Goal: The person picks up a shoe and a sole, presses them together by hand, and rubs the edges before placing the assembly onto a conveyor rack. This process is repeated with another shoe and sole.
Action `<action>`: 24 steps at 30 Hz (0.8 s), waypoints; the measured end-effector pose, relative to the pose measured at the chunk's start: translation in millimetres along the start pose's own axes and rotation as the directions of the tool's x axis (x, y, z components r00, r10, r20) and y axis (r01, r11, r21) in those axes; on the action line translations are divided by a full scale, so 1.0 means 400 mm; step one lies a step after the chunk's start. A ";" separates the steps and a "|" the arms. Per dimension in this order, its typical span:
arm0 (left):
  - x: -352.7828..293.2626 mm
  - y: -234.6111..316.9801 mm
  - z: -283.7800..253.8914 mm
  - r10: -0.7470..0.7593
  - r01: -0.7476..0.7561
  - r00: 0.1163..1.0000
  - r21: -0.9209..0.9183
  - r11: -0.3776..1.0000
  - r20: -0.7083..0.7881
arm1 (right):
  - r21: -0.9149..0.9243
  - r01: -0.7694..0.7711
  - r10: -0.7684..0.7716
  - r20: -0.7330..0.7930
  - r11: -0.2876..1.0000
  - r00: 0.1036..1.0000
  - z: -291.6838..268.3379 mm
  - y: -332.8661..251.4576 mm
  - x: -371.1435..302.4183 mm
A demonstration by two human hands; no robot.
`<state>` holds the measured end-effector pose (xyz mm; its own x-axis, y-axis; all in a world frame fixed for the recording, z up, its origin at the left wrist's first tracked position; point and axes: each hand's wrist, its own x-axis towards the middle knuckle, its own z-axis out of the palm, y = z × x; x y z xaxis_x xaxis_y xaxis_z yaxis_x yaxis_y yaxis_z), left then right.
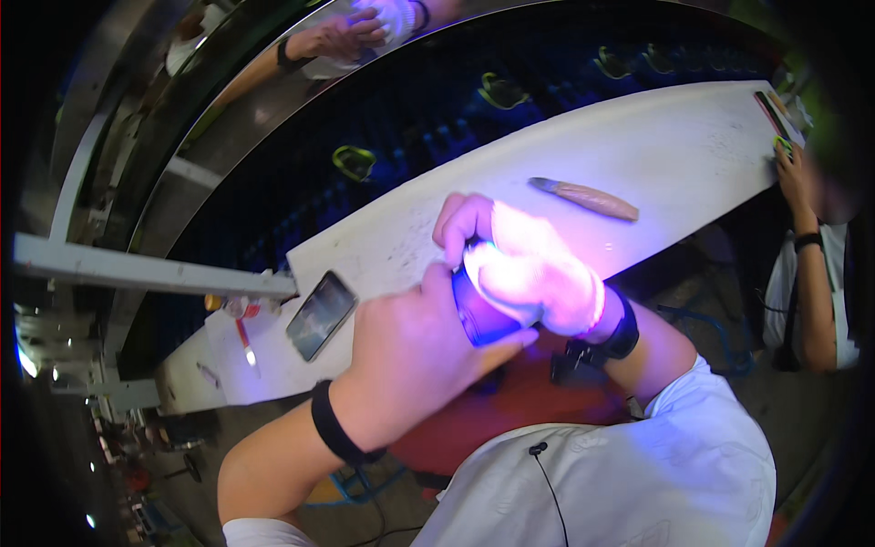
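A dark, rounded piece (488, 314) is held between my two hands above the near edge of the white table, lit by strong violet light. My left hand (410, 342) is closed around its left and lower side. My right hand (529, 264), in a pale glove with bare fingertips, grips it from the upper right. Glare washes out much of that glove, and what kind of piece this is cannot be made out. Beyond my right hand lies a knife (592, 199) with a wooden handle and a short dark blade.
A smartphone (322, 315) lies on the white table (392, 239), near a red-handled tool (247, 346). A metal bar (150, 272) juts in from the left. Behind the table, a dark conveyor (419, 137) carries yellow-green-edged pieces (354, 162). Co-workers' hands show at right (795, 178) and top (342, 38).
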<state>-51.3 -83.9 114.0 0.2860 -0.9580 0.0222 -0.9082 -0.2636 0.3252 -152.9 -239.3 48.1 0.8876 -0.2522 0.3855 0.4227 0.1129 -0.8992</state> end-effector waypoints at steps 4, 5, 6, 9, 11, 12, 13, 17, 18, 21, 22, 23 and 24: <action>-0.025 0.042 0.044 0.290 -0.281 0.952 0.095 0.955 -0.096 | -0.094 -0.037 0.034 -0.035 0.995 0.999 0.003 -0.048 -0.094; -0.030 0.047 0.053 0.395 -0.380 0.909 0.125 0.917 -0.132 | -0.153 -0.078 0.073 -0.035 0.985 0.997 0.003 -0.058 -0.116; -0.038 0.061 0.060 0.435 -0.404 0.886 0.194 0.894 -0.162 | -0.161 -0.085 0.080 -0.038 0.983 0.996 -0.002 -0.069 -0.136; -0.070 0.044 0.070 0.542 -0.508 0.832 0.231 0.830 -0.119 | -0.535 0.175 -0.084 0.190 0.827 0.978 0.006 -0.101 -0.174; -0.093 0.012 0.042 0.521 -0.502 0.853 0.252 0.827 -0.011 | -0.650 0.148 -0.047 0.170 0.745 0.984 0.056 -0.096 -0.209; -0.089 -0.014 0.032 0.566 -0.539 0.821 0.223 0.812 -0.074 | -0.621 0.188 -0.107 0.165 0.761 0.980 0.073 -0.095 -0.216; -0.095 -0.042 0.018 0.600 -0.571 0.788 0.199 0.796 -0.138 | -0.586 0.231 -0.166 0.164 0.777 0.972 0.086 -0.092 -0.213; -0.205 -0.049 0.018 0.155 -0.218 0.975 -0.536 0.815 -0.161 | -0.866 0.136 -0.103 0.099 0.480 0.990 0.073 0.043 -0.229; -0.226 -0.041 0.045 0.097 -0.197 0.968 -0.459 0.866 -0.231 | -0.840 0.093 -0.088 0.054 0.535 0.995 0.086 0.077 -0.235; -0.247 -0.098 0.119 0.035 -0.194 0.919 -0.373 0.907 -0.393 | -0.814 0.047 -0.047 0.024 0.579 0.999 0.115 0.103 -0.215; -0.254 -0.105 0.127 0.028 -0.220 0.884 -0.361 0.906 -0.467 | -0.835 0.021 -0.026 0.009 0.550 1.000 0.121 0.100 -0.209; -0.263 -0.118 0.136 0.019 -0.216 0.877 -0.359 0.908 -0.480 | -0.837 0.035 -0.025 0.026 0.547 0.999 0.115 0.108 -0.195; -0.269 -0.132 0.144 -0.009 -0.214 0.858 -0.374 0.902 -0.513 | -0.824 0.164 -0.107 0.126 0.543 0.986 0.099 0.126 -0.175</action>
<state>-51.7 26.7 40.0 0.4101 -0.7619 0.5013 -0.7665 0.0099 0.6422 -186.6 -177.9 -15.9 0.8531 -0.1398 0.5027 0.2243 -0.7716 -0.5952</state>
